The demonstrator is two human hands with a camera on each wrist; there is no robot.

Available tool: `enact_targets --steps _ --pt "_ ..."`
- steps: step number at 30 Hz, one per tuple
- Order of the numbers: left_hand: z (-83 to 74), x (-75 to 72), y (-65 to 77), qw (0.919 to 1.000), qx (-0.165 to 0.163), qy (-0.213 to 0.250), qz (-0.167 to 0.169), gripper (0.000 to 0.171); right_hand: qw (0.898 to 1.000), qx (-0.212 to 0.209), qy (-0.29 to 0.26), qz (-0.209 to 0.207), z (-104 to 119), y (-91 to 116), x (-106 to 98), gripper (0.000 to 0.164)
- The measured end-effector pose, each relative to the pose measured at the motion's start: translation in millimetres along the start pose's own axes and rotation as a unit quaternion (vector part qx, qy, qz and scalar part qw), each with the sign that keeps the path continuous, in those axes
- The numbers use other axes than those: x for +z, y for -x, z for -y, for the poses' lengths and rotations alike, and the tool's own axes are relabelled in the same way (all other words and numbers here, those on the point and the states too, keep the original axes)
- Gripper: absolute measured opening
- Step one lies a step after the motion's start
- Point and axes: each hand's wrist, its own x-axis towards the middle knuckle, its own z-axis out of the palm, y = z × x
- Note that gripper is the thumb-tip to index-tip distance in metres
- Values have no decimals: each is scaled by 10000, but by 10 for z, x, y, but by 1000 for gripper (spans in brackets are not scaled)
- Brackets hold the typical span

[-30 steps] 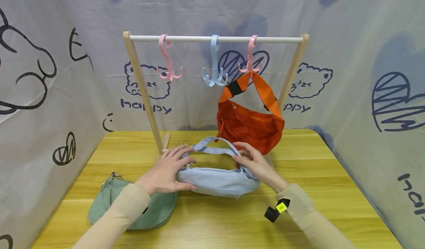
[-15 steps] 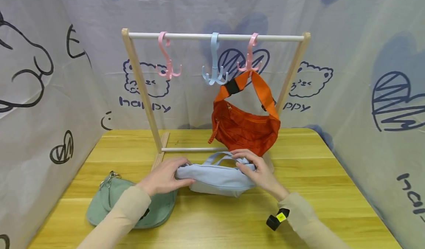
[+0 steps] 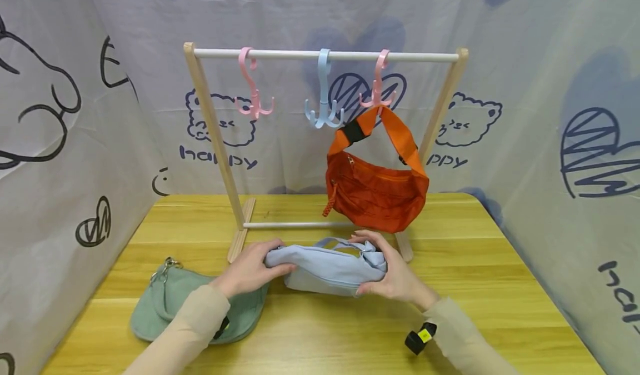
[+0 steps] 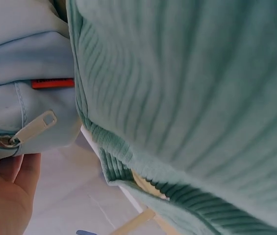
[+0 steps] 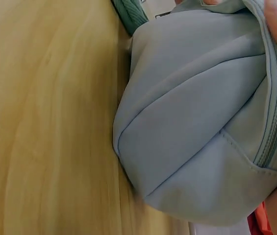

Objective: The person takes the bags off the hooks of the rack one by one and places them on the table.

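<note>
A light blue zippered bag (image 3: 325,266) stands on the table between my two hands, its strap folded back behind it. My left hand (image 3: 252,268) grips its left end, thumb in front and fingers behind. Around the right end curls my right hand (image 3: 392,269), with the thumb low on the front face. The left wrist view shows the bag's zipper pull (image 4: 33,128) and a small red tag (image 4: 53,83) above my fingers. In the right wrist view, the bag's seamed underside (image 5: 192,117) faces the camera close to the wood.
A green corduroy bag (image 3: 240,319) with a metal chain lies left, under my left forearm. Behind stands a wooden rack with a white bar (image 3: 290,55). It carries two pink hooks and a blue hook (image 3: 323,94). An orange bag (image 3: 375,191) hangs from the right pink hook (image 3: 377,86).
The blue bag's strap has dropped back behind it. My right hand has moved from the strap to grip the bag's right end. The hanging orange bag has swung slightly.
</note>
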Motion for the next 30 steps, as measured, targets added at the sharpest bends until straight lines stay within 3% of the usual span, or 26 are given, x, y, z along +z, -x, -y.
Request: enact_targets --steps 6,13,19,23,30 --pt "2 17 12 9998 -174 68 -108 39 9988 271 394 64 -17 73 27 116" --pt "-21 29 14 9988 -338 315 -183 39 9971 433 362 -508 -27 103 81 88" --pt "-73 31 0 9958 -611 639 -247 49 9886 700 327 -1294 5 97 129 80" --pt "-101 31 2 9955 -552 657 -398 51 9811 924 73 -1697 54 84 155 73" --pt "-130 27 97 9956 -545 723 -250 56 9722 1376 -326 -1866 109 108 159 64"
